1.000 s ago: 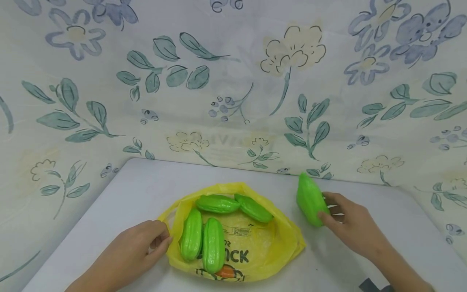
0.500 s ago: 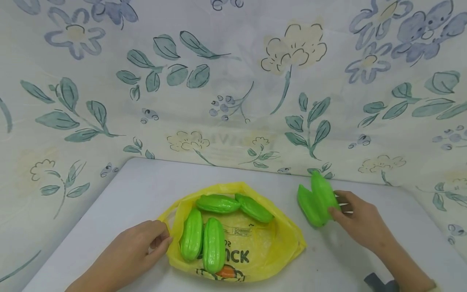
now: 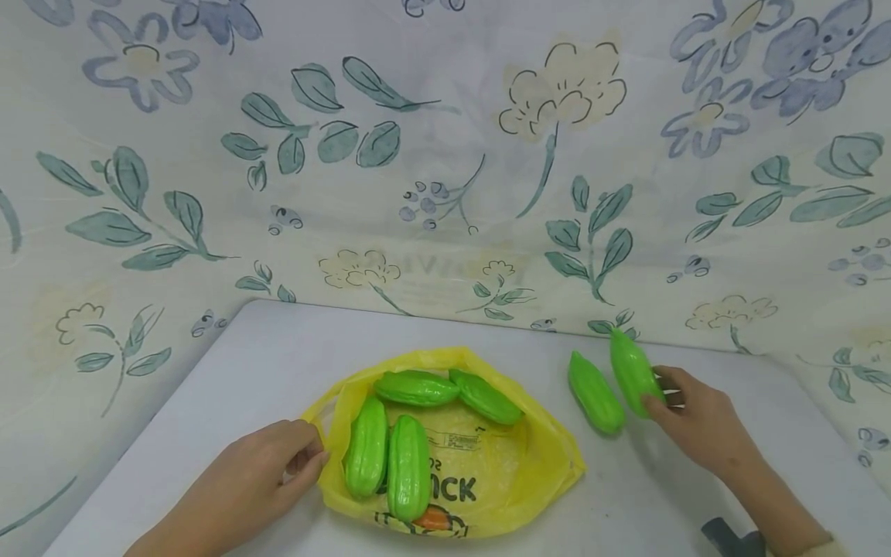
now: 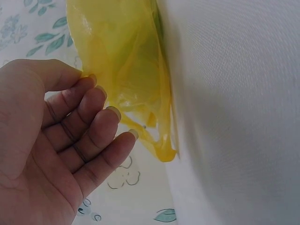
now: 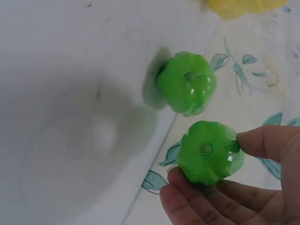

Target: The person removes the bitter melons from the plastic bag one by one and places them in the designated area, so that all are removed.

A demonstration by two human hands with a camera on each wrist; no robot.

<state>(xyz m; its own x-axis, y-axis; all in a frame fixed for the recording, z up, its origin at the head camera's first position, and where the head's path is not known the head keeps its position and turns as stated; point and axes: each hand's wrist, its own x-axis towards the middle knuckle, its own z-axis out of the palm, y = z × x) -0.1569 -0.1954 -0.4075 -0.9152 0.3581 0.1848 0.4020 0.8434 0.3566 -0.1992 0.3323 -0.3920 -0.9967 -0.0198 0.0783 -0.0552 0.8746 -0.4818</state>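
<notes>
In my right hand (image 3: 696, 410) a glossy green ridged gourd (image 3: 633, 373) is pinched between thumb and fingers, tilted and held just above the table. The right wrist view shows that gourd (image 5: 209, 152) end-on. Another green gourd (image 3: 595, 393) lies on the table just left of it, apart from it. My left hand (image 3: 257, 472) pinches the left edge of a yellow plastic bag (image 3: 504, 507) by thumb and forefinger; its other fingers are loosely curled, as the left wrist view shows on the bag (image 4: 122, 56). Several similar gourds (image 3: 409, 468) lie inside the bag's wide mouth.
The white table (image 3: 334, 329) ends at the back against a floral-print cloth (image 3: 445, 232). A dark grey object (image 3: 731, 538), partly cut off, shows beside my right forearm.
My right hand has moved right, carrying its gourd away from the second one, which earlier was mostly hidden behind it and now shows whole. The left hand and bag stay put.
</notes>
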